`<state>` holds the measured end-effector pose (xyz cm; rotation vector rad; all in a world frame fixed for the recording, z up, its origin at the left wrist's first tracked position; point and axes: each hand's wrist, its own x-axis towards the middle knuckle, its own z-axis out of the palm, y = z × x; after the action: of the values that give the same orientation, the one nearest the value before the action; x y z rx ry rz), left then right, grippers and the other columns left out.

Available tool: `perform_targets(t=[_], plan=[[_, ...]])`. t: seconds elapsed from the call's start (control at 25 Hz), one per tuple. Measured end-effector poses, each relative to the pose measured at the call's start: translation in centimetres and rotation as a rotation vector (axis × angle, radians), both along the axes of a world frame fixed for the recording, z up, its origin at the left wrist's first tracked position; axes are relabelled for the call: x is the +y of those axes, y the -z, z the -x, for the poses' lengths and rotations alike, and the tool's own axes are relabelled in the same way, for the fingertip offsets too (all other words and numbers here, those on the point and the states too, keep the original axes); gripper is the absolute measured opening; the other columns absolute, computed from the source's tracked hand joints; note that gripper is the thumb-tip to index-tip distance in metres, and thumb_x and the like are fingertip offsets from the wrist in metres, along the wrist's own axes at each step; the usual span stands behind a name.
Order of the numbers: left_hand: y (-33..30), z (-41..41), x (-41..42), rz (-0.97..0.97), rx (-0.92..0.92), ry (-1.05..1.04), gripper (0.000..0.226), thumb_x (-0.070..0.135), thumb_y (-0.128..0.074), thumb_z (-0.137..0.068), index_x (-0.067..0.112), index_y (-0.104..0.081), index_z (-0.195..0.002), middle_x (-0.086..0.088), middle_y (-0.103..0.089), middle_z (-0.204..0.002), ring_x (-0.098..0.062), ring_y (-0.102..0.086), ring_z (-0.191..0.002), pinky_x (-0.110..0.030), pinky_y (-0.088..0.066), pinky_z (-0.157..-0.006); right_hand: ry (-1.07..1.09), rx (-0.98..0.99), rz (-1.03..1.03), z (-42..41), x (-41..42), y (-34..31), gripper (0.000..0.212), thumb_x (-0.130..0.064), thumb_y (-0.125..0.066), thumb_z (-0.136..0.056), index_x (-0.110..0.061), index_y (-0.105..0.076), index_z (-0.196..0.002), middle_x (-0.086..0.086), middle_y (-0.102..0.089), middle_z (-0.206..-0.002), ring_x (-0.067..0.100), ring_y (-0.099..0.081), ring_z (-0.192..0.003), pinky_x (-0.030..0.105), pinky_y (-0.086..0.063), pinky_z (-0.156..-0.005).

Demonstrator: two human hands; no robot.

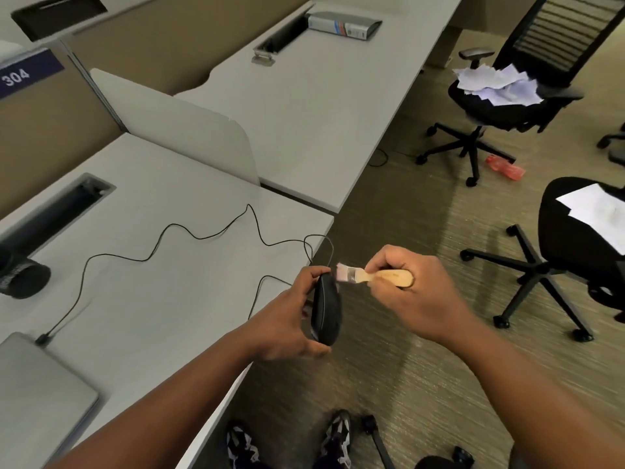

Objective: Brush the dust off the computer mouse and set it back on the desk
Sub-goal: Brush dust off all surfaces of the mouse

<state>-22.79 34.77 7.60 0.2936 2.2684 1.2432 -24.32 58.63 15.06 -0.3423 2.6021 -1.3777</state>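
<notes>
Pale grey desks [162,299] run in a row through an office with brownish carpet, seen from the head camera looking down over the near desk's front edge. Just off that edge, above the carpet, the left hand [287,319] grips a black computer mouse [326,308] — fingers curled over its far end, thumb under its near end — so that the mouse is held on its side, clear of the desktop. Its thin black cable [169,228] snakes back across the desk in loose loops to a plug beside a closed grey laptop [37,394] at the lower left corner. The right hand [406,289] is closed round the wooden handle of a small brush [372,276], fingers wrapped over the top and the handle's butt showing toward the camera; the pale bristles point left and touch the far upper end of the mouse. A dark cylindrical object [23,279] lies on its side at the desk's left edge, near an open cable slot [64,204]. On the next desk back sits a grey binder [343,24]. Two black office chairs stand on the carpet to the right — the farther chair [507,106] heaped with crumpled paper, the nearer chair [571,252] carrying a flat white sheet — with a red scrap [505,167] on the floor between them.
</notes>
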Motion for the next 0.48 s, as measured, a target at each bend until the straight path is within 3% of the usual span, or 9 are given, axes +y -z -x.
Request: perform_targets(t=[0.2, 0.4, 0.48], plan=[[-0.4, -0.1, -0.5, -0.03, -0.003, -0.013, 0.116, 0.014, -0.096, -0.072, 0.057, -0.016, -0.144, 0.013, -0.044, -0.147, -0.02, -0.06, -0.125, -0.032, -0.063, -0.093, -0.113, -0.092, -0.068, -0.2, -1.0, -0.4, 0.018, -0.007, -0.067, -0.084, -0.023, -0.069, -0.077, -0.009, -0.062, -0.063, 0.002, -0.048, -0.053, 0.024, -0.037, -0.051], [-0.4, -0.4, -1.0, -0.052, -0.046, -0.012, 0.116, 0.009, -0.094, -0.074, 0.062, -0.015, -0.14, 0.012, -0.04, -0.149, -0.022, -0.058, -0.127, -0.037, -0.063, -0.095, -0.065, -0.181, -0.022, 0.3, -0.8, -0.3, 0.019, 0.0, -0.065, -0.079, -0.016, -0.069, -0.069, -0.005, -0.06, -0.058, 0.005, -0.047, -0.052, 0.03, -0.037, -0.051], [-0.2, -0.5, -1.2, -0.067, -0.069, 0.01, 0.116, 0.008, -0.093, -0.074, 0.065, -0.016, -0.139, 0.015, -0.041, -0.145, -0.021, -0.056, -0.13, -0.04, -0.061, -0.099, -0.053, -0.205, 0.014, 0.7, -1.1, -0.1, 0.02, 0.001, -0.065, -0.079, -0.016, -0.07, -0.071, 0.005, -0.062, -0.062, 0.009, -0.049, -0.055, 0.033, -0.038, -0.052]])
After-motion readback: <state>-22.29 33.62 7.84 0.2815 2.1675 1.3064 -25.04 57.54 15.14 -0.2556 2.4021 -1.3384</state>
